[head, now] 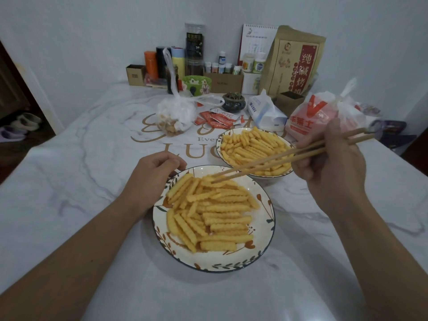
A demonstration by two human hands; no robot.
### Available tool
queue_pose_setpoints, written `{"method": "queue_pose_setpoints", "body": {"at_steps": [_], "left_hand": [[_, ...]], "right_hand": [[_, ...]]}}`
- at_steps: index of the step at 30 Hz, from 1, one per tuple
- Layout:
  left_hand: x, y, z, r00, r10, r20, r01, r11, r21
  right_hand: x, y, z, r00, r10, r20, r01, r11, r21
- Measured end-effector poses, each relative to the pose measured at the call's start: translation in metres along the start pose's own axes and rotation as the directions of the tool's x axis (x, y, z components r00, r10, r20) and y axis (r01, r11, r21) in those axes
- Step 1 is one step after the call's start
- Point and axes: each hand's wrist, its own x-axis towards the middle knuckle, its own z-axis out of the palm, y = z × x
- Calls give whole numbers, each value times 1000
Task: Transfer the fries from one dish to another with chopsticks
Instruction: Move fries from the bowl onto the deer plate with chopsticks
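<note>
A leaf-patterned plate sits close in front of me, heaped with crinkle-cut fries. Behind it to the right stands a bowl also full of fries. My right hand grips a pair of wooden chopsticks, which reach left across the bowl. Their tips touch a fry at the far edge of the plate's pile. My left hand rests on the table against the plate's left rim, fingers loosely curled and holding nothing.
Plastic bags, sauce packets, a tissue pack and a red-and-white bag lie behind the bowl. Bottles, boxes and a paper bag line the wall. The white marble-patterned table spreads left.
</note>
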Motion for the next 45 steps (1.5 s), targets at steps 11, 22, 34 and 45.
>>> {"method": "queue_pose_setpoints", "body": {"at_steps": [11, 22, 34, 45], "left_hand": [[-1, 0, 0, 1000, 1, -3, -1, 1000, -4], [0, -2, -2, 1000, 3, 15, -3, 1000, -7], [-2, -1, -2, 999, 15, 31, -16, 1000, 8], [-3, -1, -1, 1000, 1, 16, -2, 1000, 6]], "right_hand": [[5, 3, -6, 995, -27, -94, 27, 1000, 2], [16, 22, -24, 913, -308, -266, 140, 851, -506], [22, 42, -30, 963, -234, -131, 123, 820, -560], [21, 30, -26, 938, -246, -243, 127, 898, -422]]}}
